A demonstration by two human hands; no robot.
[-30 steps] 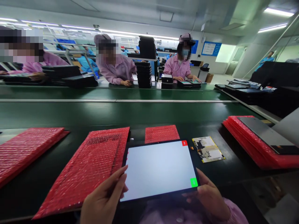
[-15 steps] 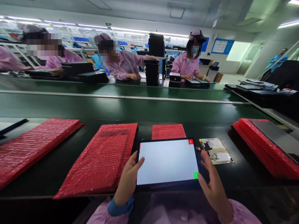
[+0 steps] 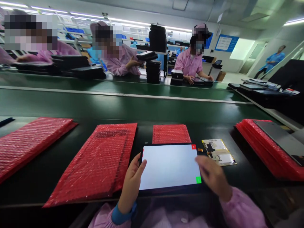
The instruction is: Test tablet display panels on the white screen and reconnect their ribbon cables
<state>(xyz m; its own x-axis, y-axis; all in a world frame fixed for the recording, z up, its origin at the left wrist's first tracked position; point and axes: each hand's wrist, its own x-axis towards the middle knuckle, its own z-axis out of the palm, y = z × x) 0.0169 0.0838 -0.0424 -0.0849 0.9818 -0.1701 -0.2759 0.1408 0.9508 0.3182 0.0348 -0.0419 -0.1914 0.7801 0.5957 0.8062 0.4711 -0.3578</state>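
A tablet (image 3: 169, 167) with a lit, nearly white screen is tilted up in front of me near the table's front edge. A red square marks its upper right corner and a green square its lower right; small red marks run down its upper left edge. My left hand (image 3: 131, 180) is closed on the left side of the tablet, thumb on the front and fingers behind. Over the right edge of the screen, my right hand (image 3: 213, 175) has a finger stretched out to the glass and holds nothing. Its other fingers are loosely bent and slightly blurred.
Red bubble-wrap sleeves (image 3: 99, 158) lie left of the tablet, with a smaller one (image 3: 171, 133) behind it. A flat, partly silvery panel (image 3: 219, 152) lies right. Further right, a grey panel (image 3: 275, 134) tops more red sleeves (image 3: 251, 142). Co-workers sit beyond the green belt (image 3: 114, 107).
My right hand has moved left from beside the tablet onto its right screen edge, its fingers bending. Red marks along the screen's left edge have changed. A co-worker opposite has lifted a dark flat item.
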